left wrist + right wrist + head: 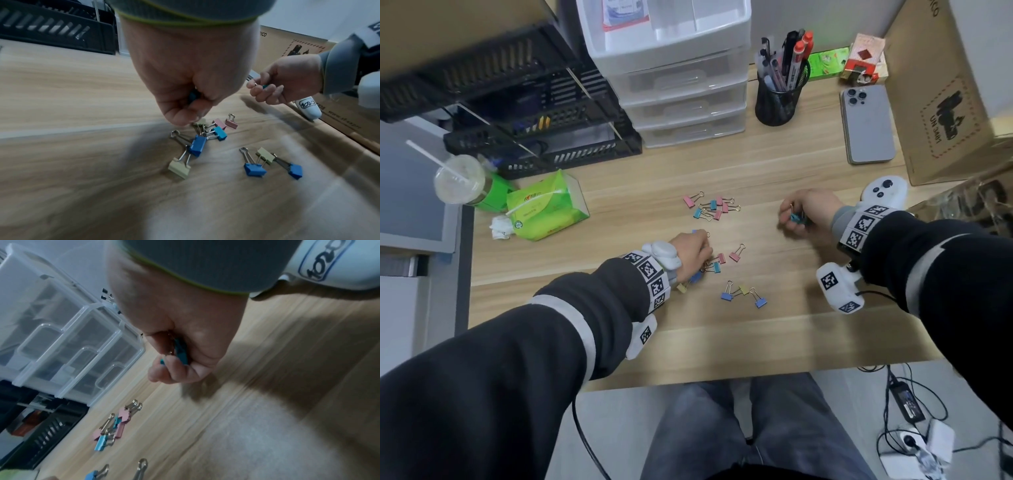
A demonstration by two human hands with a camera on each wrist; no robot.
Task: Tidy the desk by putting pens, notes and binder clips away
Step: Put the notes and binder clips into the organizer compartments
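A pale wood-grain desk (808,171) fills the view, with a cardboard box (945,113) printed "UN 3481" at 2 o'clock, clear plastic drawers (678,85) at 12 o'clock and a black mesh pen cup (779,99) just right of them. Small pastel binder clips (710,207) lie scattered mid-desk with wire handles pointing every way, and more lie near 6 o'clock beside the left hand (690,250), whose curled fingers pinch a teal clip over that pile. The right hand (803,214), at 3 o'clock, curls around several teal clips; its wrist device reads "1020".
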